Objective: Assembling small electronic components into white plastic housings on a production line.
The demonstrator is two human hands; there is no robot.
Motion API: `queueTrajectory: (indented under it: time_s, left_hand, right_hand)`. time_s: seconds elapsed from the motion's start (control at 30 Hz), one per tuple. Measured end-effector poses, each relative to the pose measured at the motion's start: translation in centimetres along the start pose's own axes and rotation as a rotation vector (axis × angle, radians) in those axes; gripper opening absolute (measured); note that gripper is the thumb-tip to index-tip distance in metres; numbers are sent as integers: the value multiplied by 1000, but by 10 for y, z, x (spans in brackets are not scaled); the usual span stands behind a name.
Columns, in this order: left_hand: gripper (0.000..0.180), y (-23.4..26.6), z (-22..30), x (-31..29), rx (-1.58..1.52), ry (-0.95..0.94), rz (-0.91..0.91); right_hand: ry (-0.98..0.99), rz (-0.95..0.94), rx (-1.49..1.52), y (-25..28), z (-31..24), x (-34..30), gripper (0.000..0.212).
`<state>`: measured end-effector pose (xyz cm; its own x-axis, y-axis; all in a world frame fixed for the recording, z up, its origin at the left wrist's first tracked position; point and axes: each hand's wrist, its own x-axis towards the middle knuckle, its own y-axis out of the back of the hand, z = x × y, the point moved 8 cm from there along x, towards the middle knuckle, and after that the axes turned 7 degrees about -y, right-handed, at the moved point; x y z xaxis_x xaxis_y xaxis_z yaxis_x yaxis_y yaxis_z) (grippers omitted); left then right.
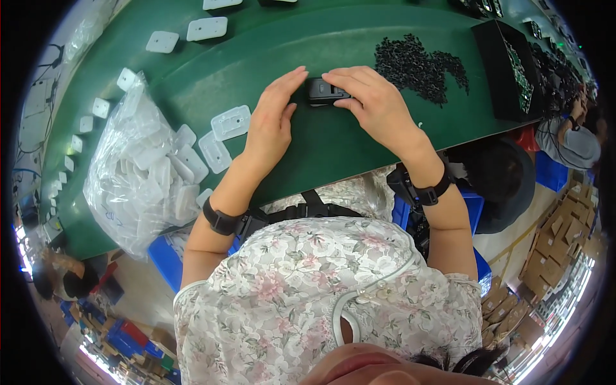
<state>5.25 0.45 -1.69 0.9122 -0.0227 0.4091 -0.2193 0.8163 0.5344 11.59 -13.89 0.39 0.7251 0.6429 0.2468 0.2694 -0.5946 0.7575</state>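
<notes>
A small black plastic casing (321, 92) with rectangular recesses lies on the green tabletop in front of me. My right hand (375, 106) grips its right end, fingers across the top and thumb along the near side, covering that end. To the left of the casing is my left hand (271, 122), fingers stretched and slightly apart, holding nothing. The left fingertips come close to the casing; a narrow gap appears to separate them. Just left of that hand lie two translucent white plastic trays (231, 123), one partly over the other.
A clear plastic bag (122, 186) of white plastic pieces sits at the left. Small black parts (417, 67) are heaped at the right, near a black bin (497, 70). White covers (207, 29) line the far and left sides of the green table (333, 42). Other people sit nearby.
</notes>
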Motion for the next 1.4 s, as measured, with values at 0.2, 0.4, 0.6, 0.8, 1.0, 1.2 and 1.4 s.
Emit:
queueTrajectory:
  time_s: [0.2, 0.4, 0.6, 0.8, 1.0, 1.2, 1.4]
  left_hand:
    - [56, -6, 3, -5, 39, -49, -52]
    - [56, -12, 8, -7, 186, -112, -149]
    - [52, -18, 23, -7, 481, -222, -221]
    - [60, -40, 22, 1, 580, -194, -160]
    - [34, -13, -37, 21, 61, 260, -89]
    - [31, -8, -29, 11, -322, 445, -97]
    - [46, 9, -6, 24, -337, 259, 133]
  right_hand:
    - [40, -141, -2, -4, 0, 10, 44]
    - [58, -144, -62, -4, -3, 4, 43]
    - [48, -59, -23, -6, 8, -5, 46]
    - [-7, -136, 210, -10, 40, 14, 48]
    - [-385, -363, 805, -32, 57, 33, 44]
    - [-299, -294, 575, -9, 24, 23, 47]
    - [-451, 169, 682, 30, 68, 80, 31]
